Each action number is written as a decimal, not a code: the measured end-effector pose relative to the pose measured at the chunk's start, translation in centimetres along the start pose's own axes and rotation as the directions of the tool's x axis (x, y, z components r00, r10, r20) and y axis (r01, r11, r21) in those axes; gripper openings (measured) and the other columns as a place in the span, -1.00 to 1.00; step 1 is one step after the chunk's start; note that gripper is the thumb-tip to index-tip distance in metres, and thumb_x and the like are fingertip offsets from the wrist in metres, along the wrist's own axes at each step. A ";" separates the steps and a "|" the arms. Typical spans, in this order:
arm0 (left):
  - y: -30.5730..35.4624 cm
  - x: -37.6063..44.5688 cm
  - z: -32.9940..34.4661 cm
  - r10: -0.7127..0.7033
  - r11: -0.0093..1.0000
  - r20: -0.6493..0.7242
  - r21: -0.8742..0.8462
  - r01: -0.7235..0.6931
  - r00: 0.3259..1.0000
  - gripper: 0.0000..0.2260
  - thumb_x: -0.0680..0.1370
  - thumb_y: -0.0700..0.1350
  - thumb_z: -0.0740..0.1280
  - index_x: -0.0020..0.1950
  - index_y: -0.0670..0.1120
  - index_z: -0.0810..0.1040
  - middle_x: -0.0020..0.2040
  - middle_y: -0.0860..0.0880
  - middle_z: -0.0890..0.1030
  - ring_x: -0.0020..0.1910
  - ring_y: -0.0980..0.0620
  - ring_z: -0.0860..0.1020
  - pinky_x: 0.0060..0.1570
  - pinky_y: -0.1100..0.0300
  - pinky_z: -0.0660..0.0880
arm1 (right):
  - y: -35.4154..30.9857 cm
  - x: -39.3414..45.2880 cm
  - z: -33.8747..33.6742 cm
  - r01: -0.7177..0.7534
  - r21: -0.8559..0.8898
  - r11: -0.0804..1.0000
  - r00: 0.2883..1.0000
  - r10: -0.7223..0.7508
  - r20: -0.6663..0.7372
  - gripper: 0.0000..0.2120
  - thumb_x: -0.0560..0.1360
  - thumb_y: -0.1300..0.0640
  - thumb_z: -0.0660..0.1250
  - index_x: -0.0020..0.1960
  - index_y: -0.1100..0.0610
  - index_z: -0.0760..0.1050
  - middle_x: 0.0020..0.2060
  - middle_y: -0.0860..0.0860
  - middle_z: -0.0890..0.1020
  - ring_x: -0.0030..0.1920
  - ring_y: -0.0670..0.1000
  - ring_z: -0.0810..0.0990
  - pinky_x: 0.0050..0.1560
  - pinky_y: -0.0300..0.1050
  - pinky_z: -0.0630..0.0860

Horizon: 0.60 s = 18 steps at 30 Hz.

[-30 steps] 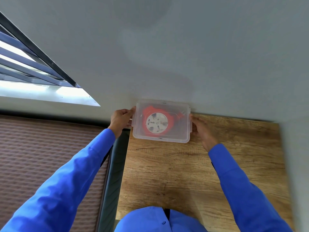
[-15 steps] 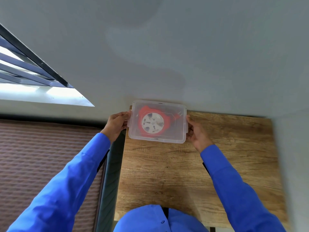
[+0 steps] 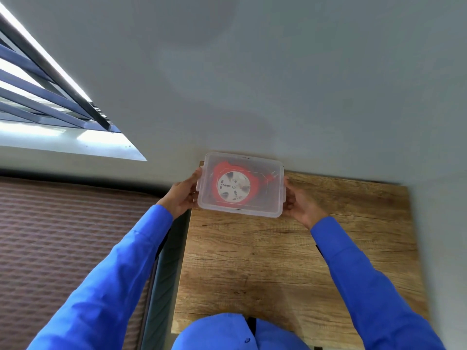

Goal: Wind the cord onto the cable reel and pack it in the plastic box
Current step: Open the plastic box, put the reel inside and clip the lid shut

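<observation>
A clear plastic box [image 3: 271,200] with its lid on sits at the far edge of the wooden table [image 3: 290,261], against the wall. Through the lid I see the red cable reel [image 3: 235,186] with its round white face; the cord looks wound on it. My left hand [image 3: 183,195] grips the box's left end and my right hand [image 3: 299,202] grips its right end. Whether the box rests on the table or is held just above it is unclear.
A grey wall [image 3: 278,84] rises right behind the box. Left of the table lies a brown patterned mattress [image 3: 63,248], with a window and bars [image 3: 38,97] above it. A narrow gap separates mattress and table.
The box has stayed at the table's far edge with both hands on its ends; only the view has shifted slightly.
</observation>
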State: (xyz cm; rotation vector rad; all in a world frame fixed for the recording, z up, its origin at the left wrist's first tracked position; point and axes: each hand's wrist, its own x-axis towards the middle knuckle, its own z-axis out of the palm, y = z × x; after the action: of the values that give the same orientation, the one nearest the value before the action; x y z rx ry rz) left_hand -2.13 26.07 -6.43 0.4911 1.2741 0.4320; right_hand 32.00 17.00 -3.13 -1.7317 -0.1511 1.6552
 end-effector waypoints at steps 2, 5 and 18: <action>0.4 0.2 0.1 -0.012 0.999 -0.011 -0.043 0.012 1.000 -0.40 0.50 0.29 0.54 0.33 -0.14 0.70 0.05 -0.15 0.76 0.01 -0.13 0.76 -0.01 -0.06 0.76 | -0.6 0.2 0.1 0.019 0.006 1.000 1.000 -0.019 -0.008 -0.60 0.59 -0.17 0.47 0.22 0.12 0.70 0.06 0.14 0.73 0.03 0.13 0.71 0.01 0.09 0.71; 1.1 0.5 0.8 0.031 0.994 -0.090 -0.101 -0.040 0.995 -0.54 0.56 0.17 0.55 0.26 -0.15 0.69 -0.08 -0.08 0.79 -0.11 -0.07 0.79 0.01 -0.07 0.74 | -1.7 0.5 0.6 0.060 0.011 0.998 0.996 -0.059 -0.061 -0.65 0.59 -0.13 0.49 0.20 0.10 0.70 0.06 0.11 0.73 0.08 0.11 0.69 0.19 0.12 0.67; 3.1 -1.1 4.2 0.455 0.795 -0.369 0.578 -0.182 0.810 -0.74 0.72 -0.03 0.43 -0.06 -0.18 0.68 -0.12 -0.16 0.75 -0.12 -0.14 0.74 0.04 -0.11 0.74 | -3.4 -0.7 3.1 0.137 -0.515 0.846 0.821 -0.388 -0.419 -0.73 0.64 0.01 0.40 -0.13 0.17 0.66 -0.29 0.01 0.67 -0.22 0.09 0.69 -0.38 -0.16 0.44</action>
State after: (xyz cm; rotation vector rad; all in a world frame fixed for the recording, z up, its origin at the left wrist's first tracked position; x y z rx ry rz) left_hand 1.56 27.57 -2.84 1.1386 1.8290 0.5272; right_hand 30.42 20.38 -0.42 -2.3272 -0.5559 0.9415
